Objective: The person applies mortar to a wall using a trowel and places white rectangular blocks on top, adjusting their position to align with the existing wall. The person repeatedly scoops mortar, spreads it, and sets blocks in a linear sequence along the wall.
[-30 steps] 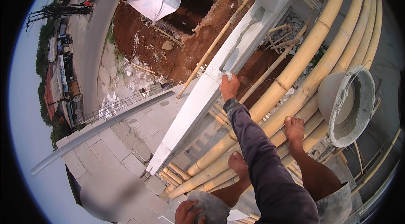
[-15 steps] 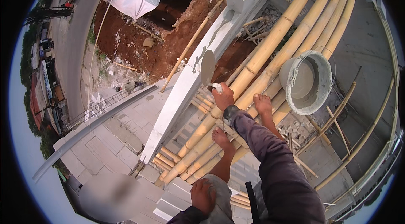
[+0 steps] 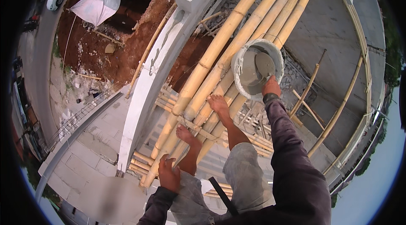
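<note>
My right hand (image 3: 272,86) is closed round the handle of a trowel, most of it hidden in the grip. The trowel's blade (image 3: 265,65) is inside a mortar-crusted bucket (image 3: 238,74), resting at the wet grey mortar (image 3: 250,74). This bucket stands on bamboo poles (image 3: 230,41), with a thin wire handle at its rim. My left hand (image 3: 169,175) holds nothing; its fingers are bent loosely and apart beside my left knee. Left of the poles runs a white block wall edge (image 3: 141,93), with grey mortar streaks (image 3: 165,38) on its face.
My bare feet (image 3: 189,135) stand on the bamboo, high above the ground. Beyond the wall lie red soil (image 3: 91,66), a pit, and a pale sheet (image 3: 96,0). At the right are a concrete slab (image 3: 338,34) and slanting poles (image 3: 338,115). Rubble shows below.
My right hand has swung from beside the white wall rightward to the bucket, taking the trowel blade into it. My left hand has come off the knee to beside it. The view has shifted right.
</note>
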The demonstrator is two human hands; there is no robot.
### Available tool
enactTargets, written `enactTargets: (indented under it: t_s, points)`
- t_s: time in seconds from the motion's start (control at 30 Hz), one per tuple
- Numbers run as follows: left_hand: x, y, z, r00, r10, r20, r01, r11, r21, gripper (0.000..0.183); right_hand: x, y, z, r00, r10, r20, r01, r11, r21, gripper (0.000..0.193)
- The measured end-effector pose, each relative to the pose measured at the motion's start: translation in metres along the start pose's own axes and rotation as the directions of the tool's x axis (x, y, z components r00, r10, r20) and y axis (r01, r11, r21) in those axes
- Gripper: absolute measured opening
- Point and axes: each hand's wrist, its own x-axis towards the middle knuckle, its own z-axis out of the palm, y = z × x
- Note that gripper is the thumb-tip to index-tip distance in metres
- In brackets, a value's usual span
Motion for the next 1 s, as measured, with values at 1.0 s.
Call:
enactTargets:
  t_s: [1.0]
  points:
    - [0.214,-0.256,0.016,0.978,0.081,-0.193,-0.039,0.977,0.21,0.037,0.213,-0.327,0.132,0.706,-0.68,-0.199,0.667,0.733,-0.135,0.032]
